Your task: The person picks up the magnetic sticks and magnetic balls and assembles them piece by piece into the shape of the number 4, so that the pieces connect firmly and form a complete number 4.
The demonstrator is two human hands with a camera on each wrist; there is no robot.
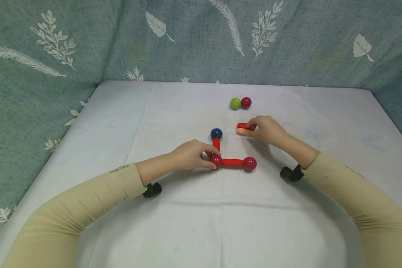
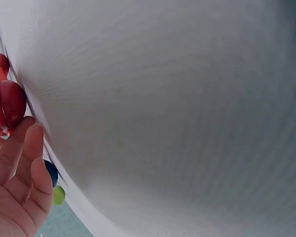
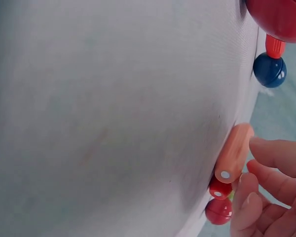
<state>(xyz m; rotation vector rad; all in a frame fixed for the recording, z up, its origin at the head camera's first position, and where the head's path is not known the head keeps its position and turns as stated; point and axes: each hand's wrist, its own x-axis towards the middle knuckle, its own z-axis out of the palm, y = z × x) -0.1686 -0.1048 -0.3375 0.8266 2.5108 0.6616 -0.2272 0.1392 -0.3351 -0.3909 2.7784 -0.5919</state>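
Note:
In the head view my left hand (image 1: 191, 154) grips a red ball (image 1: 216, 161) at the corner of an L-shaped piece on the table. From that ball a red rod (image 1: 233, 162) runs right to another red ball (image 1: 249, 163). A second red rod (image 1: 216, 144) leads back to a blue ball (image 1: 216, 133). My right hand (image 1: 267, 129) has thumb and fingertips around the right ends of a loose orange rod (image 1: 242, 131) and a loose red rod (image 1: 241, 125), lying side by side. Pale discs show on the orange rod's end (image 3: 225, 175) in the right wrist view.
A green ball (image 1: 235, 103) and a red ball (image 1: 246, 102) sit side by side farther back. A white cloth covers the table (image 1: 174, 230). Patterned blue-green fabric (image 1: 194, 41) hangs behind it. Dark wrist cameras (image 1: 152, 190) sit below both sleeves.

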